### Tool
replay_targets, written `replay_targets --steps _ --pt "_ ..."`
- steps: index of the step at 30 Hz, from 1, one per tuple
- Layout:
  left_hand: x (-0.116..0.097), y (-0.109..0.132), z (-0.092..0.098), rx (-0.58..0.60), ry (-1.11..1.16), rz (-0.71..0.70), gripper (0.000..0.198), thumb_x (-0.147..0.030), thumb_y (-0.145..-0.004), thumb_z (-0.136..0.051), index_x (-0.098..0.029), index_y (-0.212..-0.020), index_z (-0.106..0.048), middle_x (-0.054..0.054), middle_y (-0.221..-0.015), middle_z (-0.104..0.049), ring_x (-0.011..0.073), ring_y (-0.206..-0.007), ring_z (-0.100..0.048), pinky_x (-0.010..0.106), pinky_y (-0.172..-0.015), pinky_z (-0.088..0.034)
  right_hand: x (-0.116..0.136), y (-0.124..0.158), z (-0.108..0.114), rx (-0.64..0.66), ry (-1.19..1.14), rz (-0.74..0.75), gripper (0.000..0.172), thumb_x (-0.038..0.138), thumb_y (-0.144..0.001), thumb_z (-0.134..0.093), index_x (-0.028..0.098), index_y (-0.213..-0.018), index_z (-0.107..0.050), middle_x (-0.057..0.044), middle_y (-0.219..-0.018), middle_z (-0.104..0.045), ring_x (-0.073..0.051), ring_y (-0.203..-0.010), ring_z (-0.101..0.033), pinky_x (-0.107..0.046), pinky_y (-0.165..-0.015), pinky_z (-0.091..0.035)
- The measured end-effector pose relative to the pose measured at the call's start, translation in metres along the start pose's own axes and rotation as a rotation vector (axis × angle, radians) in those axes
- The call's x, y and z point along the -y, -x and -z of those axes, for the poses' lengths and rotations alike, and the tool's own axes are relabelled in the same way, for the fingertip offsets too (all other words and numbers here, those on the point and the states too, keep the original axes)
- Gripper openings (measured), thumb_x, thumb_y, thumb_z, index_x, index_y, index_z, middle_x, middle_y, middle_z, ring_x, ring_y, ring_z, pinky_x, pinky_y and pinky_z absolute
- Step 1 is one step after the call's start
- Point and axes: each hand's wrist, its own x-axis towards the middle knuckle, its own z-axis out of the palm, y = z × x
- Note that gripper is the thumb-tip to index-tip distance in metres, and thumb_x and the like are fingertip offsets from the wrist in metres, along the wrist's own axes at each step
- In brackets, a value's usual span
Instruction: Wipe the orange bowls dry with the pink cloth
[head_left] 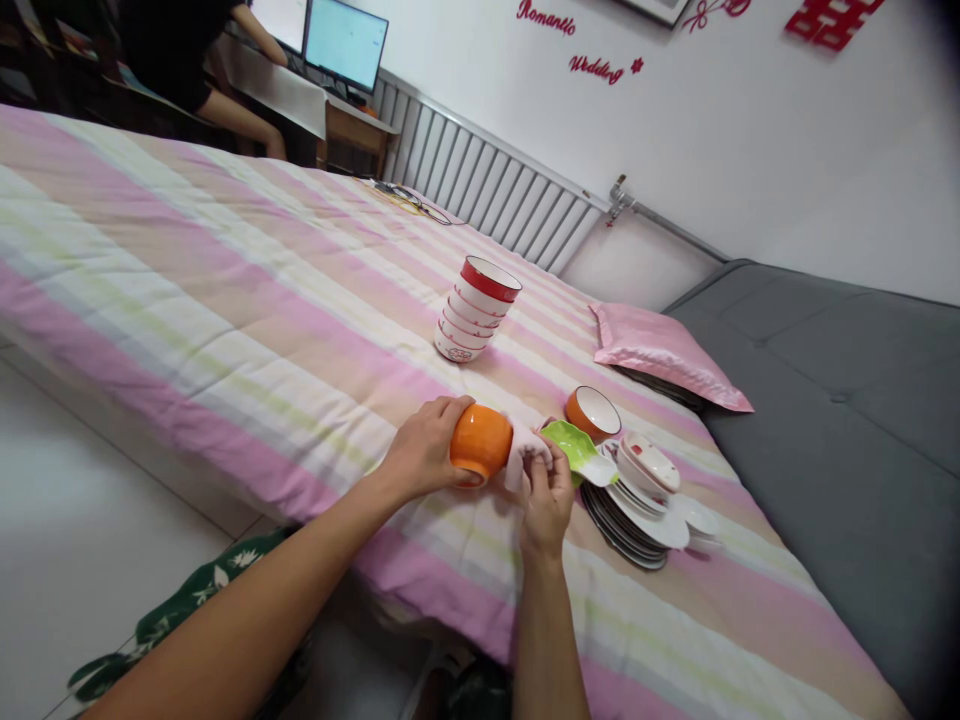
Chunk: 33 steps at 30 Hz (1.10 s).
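An orange bowl (482, 440), tipped on its side, is gripped by my left hand (424, 445) above the bed. My right hand (546, 495) pinches a pale pink cloth (525, 452) against the bowl's mouth. Just right of that hand lies a green leaf-shaped dish (571, 447) with a white end. Behind it a second orange bowl (594, 412) with a white inside leans over. A stack of plates (634, 530) sits at the right, with small white dishes (651, 462) on top. Farther back rises a stack of red-rimmed white bowls (474, 312).
Everything rests on a striped bedspread (247, 300). A pink pillow (667, 350) lies by the grey headboard (832, 400). Cables (409, 200) lie on the far bed edge, near a radiator (487, 170). A person (180, 50) sits at a desk with a monitor (346, 45).
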Motion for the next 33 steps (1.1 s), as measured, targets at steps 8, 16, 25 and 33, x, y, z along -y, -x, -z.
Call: replay_targets --steps 8,16,25,33 --pt "0.001 0.000 0.001 -0.006 -0.012 -0.002 0.090 -0.042 -0.053 -0.082 -0.015 -0.130 -0.043 0.013 -0.125 -0.055 0.0305 -0.110 -0.054 0.044 -0.094 -0.046 0.011 -0.002 0.013 -0.261 0.241 0.266 0.038 0.044 -0.089 -0.045 0.016 -0.112 -0.055 -0.011 -0.112 -0.057 -0.021 -0.102 -0.057 -0.038 -0.090 -0.047" --pt "-0.001 0.001 -0.001 -0.005 -0.043 -0.063 0.084 -0.041 -0.058 -0.079 -0.015 -0.129 -0.043 0.014 -0.123 -0.055 0.0307 -0.110 -0.053 0.043 -0.094 -0.045 0.013 0.002 0.005 -0.238 0.421 0.407 0.036 0.043 -0.089 -0.048 0.016 -0.112 -0.052 -0.010 -0.107 -0.057 -0.021 -0.102 -0.056 -0.039 -0.093 -0.044" --pt "-0.003 0.004 -0.005 0.012 -0.097 -0.147 0.075 -0.032 -0.062 -0.073 -0.016 -0.129 -0.043 0.013 -0.123 -0.054 0.0294 -0.107 -0.053 0.042 -0.094 -0.044 0.003 0.000 -0.016 -0.465 0.635 0.626 0.036 0.044 -0.081 -0.064 0.016 -0.104 -0.058 -0.013 -0.100 -0.063 -0.026 -0.096 -0.058 -0.044 -0.087 -0.046" --pt "-0.002 0.004 -0.005 0.009 -0.106 -0.153 0.071 -0.032 -0.066 -0.070 -0.016 -0.130 -0.043 0.013 -0.122 -0.054 0.0291 -0.106 -0.053 0.042 -0.093 -0.044 0.004 0.003 -0.020 -0.514 0.677 0.612 0.029 0.047 -0.084 -0.061 0.020 -0.076 -0.069 -0.007 -0.068 -0.064 -0.021 -0.065 -0.057 -0.042 -0.078 -0.044"
